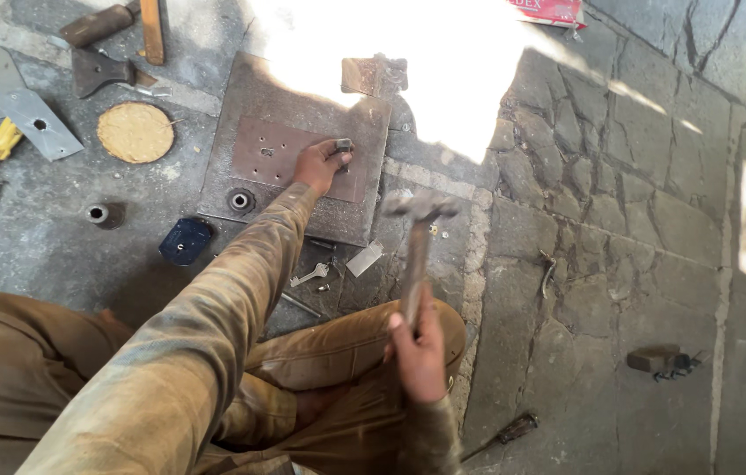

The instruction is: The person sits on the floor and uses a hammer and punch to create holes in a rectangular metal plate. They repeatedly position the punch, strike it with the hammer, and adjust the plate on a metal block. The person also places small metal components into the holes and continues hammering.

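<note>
Small plate (289, 158) on slab (303, 105); disc (135, 133) left.

One view only, from a camera worn on the person's head. It looks steeply down and slightly forward over the person's own lap onto a stone-paved floor (619, 220). The person sits low, so the camera stands close to the work: the left sleeve (188, 352) fills the lower left foreground, and the folded legs in brown trousers (338, 352) cross the bottom edge. The square steel base plate (241, 114) lies just above frame centre, near the far reach of the arms. The far edge of the frame takes in a sunlit patch of floor (443, 62), overexposed. No second view exists, so no overlap can be recorded.
</note>
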